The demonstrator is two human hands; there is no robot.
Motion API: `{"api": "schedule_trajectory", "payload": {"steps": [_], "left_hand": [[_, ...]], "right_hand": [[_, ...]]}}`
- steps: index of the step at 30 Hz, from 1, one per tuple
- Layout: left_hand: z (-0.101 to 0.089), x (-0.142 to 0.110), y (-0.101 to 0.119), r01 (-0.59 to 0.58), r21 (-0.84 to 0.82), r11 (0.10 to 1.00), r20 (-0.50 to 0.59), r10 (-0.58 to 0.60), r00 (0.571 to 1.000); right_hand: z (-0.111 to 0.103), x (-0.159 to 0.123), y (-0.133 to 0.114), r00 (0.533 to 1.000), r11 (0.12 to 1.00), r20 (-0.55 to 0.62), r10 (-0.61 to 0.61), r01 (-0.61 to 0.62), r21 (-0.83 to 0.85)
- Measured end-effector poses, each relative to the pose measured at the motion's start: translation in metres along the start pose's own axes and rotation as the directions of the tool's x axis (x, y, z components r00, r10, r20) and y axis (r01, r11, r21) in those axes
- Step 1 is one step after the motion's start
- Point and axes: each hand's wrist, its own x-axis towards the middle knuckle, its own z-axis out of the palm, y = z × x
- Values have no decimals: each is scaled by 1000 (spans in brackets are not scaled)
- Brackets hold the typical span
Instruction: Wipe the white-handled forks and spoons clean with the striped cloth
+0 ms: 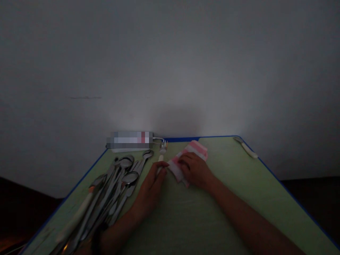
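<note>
My left hand [152, 187] is closed round the white handle of a fork [163, 147], whose tines point away toward the wall. On the table to the right of the fork lies a cloth [198, 150] with pink and white stripes. Over its near part, my right hand [195, 170] curls its fingers into the fabric. Part of the cloth is hidden under that hand, and the lower end of the fork's handle is hidden by my left fingers.
A pile of spoons and other cutlery [130, 177] covers the left side of the pale green table [239, 198]. A blurred-out box [130, 141] stands at the back left against the wall [180, 71]. One white-handled utensil [248, 148] lies by the right edge.
</note>
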Motion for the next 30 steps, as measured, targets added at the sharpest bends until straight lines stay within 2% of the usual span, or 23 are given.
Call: {"api": "schedule_trajectory", "payload": {"steps": [4,7,10,16,23,30], "left_hand": [[0,2,2,-32,-40,999,15,32,999],[0,2,4,-38,-60,997,1,38,999],[0,1,4,-36,-52,998,-14,36,999],[0,1,4,-3,-27,1000,18,4,1000],[-1,-1,9,32,-27,999,76,-30,997],[0,-1,4,8,-36,999,94,-5,996]], "right_hand": [[6,-3,3,998,997,12,-54,54,-52],[8,-3,2,997,996,-32,-66,64,-70],[6,-1,0,997,998,-71,-38,34,-61],[2,0,1,997,998,-60,39,-42,-49],[4,0,1,999,997,-52,-11,7,-75],[8,1,2,996,988,-66,53,-62,-142]]}}
